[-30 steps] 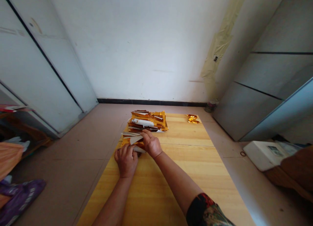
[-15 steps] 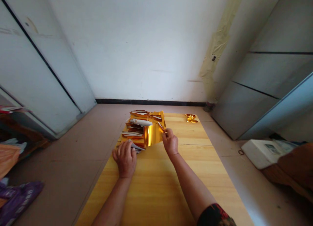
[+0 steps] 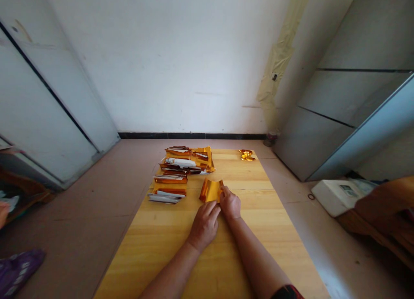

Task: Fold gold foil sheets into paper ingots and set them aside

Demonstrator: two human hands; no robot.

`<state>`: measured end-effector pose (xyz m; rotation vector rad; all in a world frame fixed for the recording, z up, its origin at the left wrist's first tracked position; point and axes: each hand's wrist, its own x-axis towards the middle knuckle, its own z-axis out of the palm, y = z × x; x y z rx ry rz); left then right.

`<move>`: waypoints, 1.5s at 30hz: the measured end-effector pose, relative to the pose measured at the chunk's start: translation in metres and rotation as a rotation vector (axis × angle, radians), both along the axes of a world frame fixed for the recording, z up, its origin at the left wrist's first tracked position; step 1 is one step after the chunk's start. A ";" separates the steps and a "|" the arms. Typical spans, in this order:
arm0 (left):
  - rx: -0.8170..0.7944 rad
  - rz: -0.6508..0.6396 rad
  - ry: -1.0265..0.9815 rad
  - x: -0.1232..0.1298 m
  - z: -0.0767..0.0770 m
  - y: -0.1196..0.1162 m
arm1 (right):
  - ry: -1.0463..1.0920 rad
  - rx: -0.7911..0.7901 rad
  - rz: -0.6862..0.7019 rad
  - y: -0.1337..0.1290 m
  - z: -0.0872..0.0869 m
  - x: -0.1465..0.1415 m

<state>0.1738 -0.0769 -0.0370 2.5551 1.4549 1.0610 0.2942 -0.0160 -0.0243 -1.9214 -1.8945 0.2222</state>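
A gold foil paper sheet (image 3: 211, 191) with curled-up side edges lies near the middle of the wooden table. My right hand (image 3: 230, 203) is closed on its right edge in a pinch. My left hand (image 3: 204, 225) has its fingers pressed together at the sheet's near edge, close to the right thumb; the fingertips are partly hidden. Left of the sheet, stacks of folded gold and white paper (image 3: 170, 178) lie in rows on the table. A white rolled piece (image 3: 180, 162) rests among them.
Crumpled gold foil (image 3: 247, 155) lies at the far right corner of the wooden table (image 3: 258, 230). Beyond are a white wall (image 3: 181, 75) and grey cabinets (image 3: 349, 92). A white box (image 3: 336, 197) stands on the right, a purple bag (image 3: 22, 271) on the floor at left.
My left hand has left the paper stack and moved right, beside my right hand. The gold sheet has come away from the rows, nearer to me. The view has shifted slightly.
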 end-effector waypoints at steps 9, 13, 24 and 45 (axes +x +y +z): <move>-0.050 0.289 0.038 -0.005 -0.012 0.020 | 0.264 0.088 0.198 -0.020 -0.010 0.001; -0.068 0.310 0.032 -0.004 -0.018 0.023 | 0.415 0.159 0.329 -0.027 -0.015 0.002; -0.198 0.198 -0.482 -0.011 -0.014 0.020 | 0.423 0.526 0.285 -0.025 -0.010 0.006; -0.245 -0.111 -0.188 -0.026 -0.003 0.010 | -0.185 0.722 0.947 -0.078 0.016 0.067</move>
